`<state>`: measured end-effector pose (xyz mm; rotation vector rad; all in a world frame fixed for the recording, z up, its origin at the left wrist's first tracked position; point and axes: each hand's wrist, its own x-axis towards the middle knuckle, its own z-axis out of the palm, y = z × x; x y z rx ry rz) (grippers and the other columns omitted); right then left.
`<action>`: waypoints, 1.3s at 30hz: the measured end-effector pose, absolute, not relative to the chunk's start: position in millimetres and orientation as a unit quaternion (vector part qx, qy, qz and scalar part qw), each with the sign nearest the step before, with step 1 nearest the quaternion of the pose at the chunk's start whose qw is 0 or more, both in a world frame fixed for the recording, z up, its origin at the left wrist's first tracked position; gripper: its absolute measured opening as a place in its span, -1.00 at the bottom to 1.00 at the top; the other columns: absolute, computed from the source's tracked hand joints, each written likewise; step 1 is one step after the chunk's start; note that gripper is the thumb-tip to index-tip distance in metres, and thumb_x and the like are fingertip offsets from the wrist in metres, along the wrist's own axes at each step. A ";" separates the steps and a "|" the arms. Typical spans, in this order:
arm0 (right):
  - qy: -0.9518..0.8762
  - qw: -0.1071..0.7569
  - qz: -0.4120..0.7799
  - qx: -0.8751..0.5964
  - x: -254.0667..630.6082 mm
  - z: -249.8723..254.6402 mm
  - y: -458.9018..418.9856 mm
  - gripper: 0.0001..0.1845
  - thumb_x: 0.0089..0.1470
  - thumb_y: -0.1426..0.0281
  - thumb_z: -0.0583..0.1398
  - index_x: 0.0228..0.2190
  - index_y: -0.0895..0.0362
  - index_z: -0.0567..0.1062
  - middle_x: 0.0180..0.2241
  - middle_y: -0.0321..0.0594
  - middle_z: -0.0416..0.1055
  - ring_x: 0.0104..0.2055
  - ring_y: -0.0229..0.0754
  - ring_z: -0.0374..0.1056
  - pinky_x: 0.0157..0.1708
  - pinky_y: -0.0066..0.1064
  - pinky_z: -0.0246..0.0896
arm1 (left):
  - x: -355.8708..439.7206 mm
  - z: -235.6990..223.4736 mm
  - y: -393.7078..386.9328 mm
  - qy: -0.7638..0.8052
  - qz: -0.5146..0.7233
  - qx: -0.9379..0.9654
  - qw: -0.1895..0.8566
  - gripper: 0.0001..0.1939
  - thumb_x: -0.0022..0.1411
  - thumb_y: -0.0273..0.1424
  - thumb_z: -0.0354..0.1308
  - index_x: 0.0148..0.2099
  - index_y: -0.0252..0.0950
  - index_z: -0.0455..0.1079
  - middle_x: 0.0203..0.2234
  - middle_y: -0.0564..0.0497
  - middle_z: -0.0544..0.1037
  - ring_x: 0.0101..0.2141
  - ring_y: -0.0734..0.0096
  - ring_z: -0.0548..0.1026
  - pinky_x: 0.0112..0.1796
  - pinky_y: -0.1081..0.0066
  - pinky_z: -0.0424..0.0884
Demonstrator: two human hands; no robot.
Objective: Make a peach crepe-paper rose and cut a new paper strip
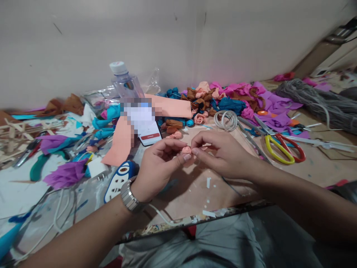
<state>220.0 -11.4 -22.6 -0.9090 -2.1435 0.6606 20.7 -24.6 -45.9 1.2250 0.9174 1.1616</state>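
Between my two hands is a small peach crepe paper rose (186, 150), raised a little over the table. My left hand (159, 163), with a metal watch on the wrist, pinches the rose between thumb and fingers. From the other side, the thumb and forefinger of my right hand (223, 154) close on its edge. A strip of the same peach paper shows by the right fingers. Just behind the hands lies another peach paper rose (175, 134). A phone (147, 130) with a lit screen leans close to my left fingers.
Scissors with yellow and red handles (284, 149) lie at right beside a roll of clear tape (225, 121). A blue and white power strip (119, 180) sits by my left wrist. Behind stand a water bottle (126, 83) and heaped paper flowers (231, 104). Grey cord (315, 104) lies far right.
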 end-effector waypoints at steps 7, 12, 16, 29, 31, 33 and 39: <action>-0.833 0.353 0.242 -0.350 221.0 -22.3 -10.8 -0.85 0.26 0.35 0.19 -0.33 0.13 0.51 -0.35 -0.27 0.50 -0.31 -0.25 0.37 -0.29 -0.44 0.18 | 19.7 -44.3 -25.2 0.401 0.491 0.545 0.548 -0.80 0.08 -0.39 0.45 -0.26 -0.29 0.52 -0.32 0.03 0.62 -0.29 0.49 0.56 -0.22 0.50 0.51; -0.835 0.351 0.240 -0.349 221.1 -24.2 -9.3 -0.89 0.25 0.37 0.20 -0.29 0.13 0.53 -0.33 -0.26 0.53 -0.28 -0.24 0.40 -0.26 -0.44 0.20 | 19.9 -42.4 -26.0 0.414 0.472 0.569 0.530 -0.79 0.12 -0.35 0.43 -0.20 -0.29 0.54 -0.29 0.01 0.63 -0.26 0.46 0.57 -0.18 0.47 0.49; -0.838 0.355 0.230 -0.345 221.1 -25.6 -7.8 -0.86 0.27 0.34 0.21 -0.27 0.14 0.54 -0.32 -0.26 0.54 -0.28 -0.25 0.41 -0.25 -0.45 0.19 | 20.2 -43.9 -25.1 0.407 0.476 0.538 0.564 -0.72 0.12 -0.36 0.43 -0.13 -0.28 0.51 -0.28 0.00 0.64 -0.25 0.44 0.59 -0.19 0.46 0.51; -0.828 0.378 0.238 -0.340 221.3 -28.9 -6.9 -0.90 0.26 0.38 0.23 -0.25 0.15 0.53 -0.31 -0.28 0.52 -0.26 -0.27 0.40 -0.23 -0.48 0.21 | 18.5 -45.9 -23.7 0.386 0.491 0.564 0.540 -0.85 0.15 -0.40 0.40 -0.20 -0.24 0.57 -0.28 0.06 0.64 -0.24 0.52 0.56 -0.15 0.53 0.47; -0.827 0.376 0.242 -0.342 221.2 -28.6 -6.8 -0.89 0.27 0.37 0.22 -0.26 0.15 0.53 -0.32 -0.28 0.51 -0.27 -0.28 0.40 -0.24 -0.49 0.21 | 18.0 -45.2 -23.7 0.394 0.479 0.580 0.529 -0.84 0.18 -0.37 0.39 -0.16 -0.22 0.59 -0.26 0.04 0.66 -0.25 0.49 0.57 -0.17 0.50 0.48; -0.826 0.376 0.243 -0.343 221.1 -28.3 -6.8 -0.89 0.27 0.38 0.22 -0.28 0.15 0.53 -0.34 -0.30 0.51 -0.28 -0.29 0.39 -0.24 -0.49 0.20 | 17.4 -44.4 -23.7 0.402 0.463 0.599 0.515 -0.81 0.21 -0.35 0.36 -0.11 -0.22 0.60 -0.22 0.01 0.68 -0.21 0.43 0.58 -0.13 0.44 0.48; -0.819 0.382 0.244 -0.353 221.3 -28.7 -8.1 -0.87 0.26 0.34 0.24 -0.29 0.15 0.52 -0.35 -0.30 0.51 -0.30 -0.29 0.40 -0.27 -0.49 0.22 | 16.8 -41.2 -23.9 0.404 0.454 0.665 0.435 -0.79 0.27 -0.35 0.30 -0.06 -0.21 0.63 -0.09 -0.04 0.66 -0.06 0.30 0.56 0.05 0.32 0.41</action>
